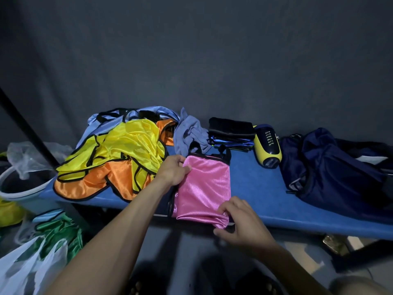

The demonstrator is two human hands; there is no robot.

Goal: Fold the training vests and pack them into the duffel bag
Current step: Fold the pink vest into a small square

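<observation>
Both hands, left (173, 170) and right (244, 222), pinch pink vest (205, 186) overhanging bench (265, 188) edge; slick fabric may slide off, unfolding.

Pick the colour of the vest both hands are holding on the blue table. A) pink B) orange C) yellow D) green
A. The left hand pinches the upper left edge and the right hand grips the lower right corner of the pink vest, while the yellow and orange vests lie untouched in the heap to the left.

Blue bench (265, 188), yellow-and-navy speaker (268, 145), white bucket (19, 195), plastic bags (25, 267), grey backdrop (212, 60)
</observation>
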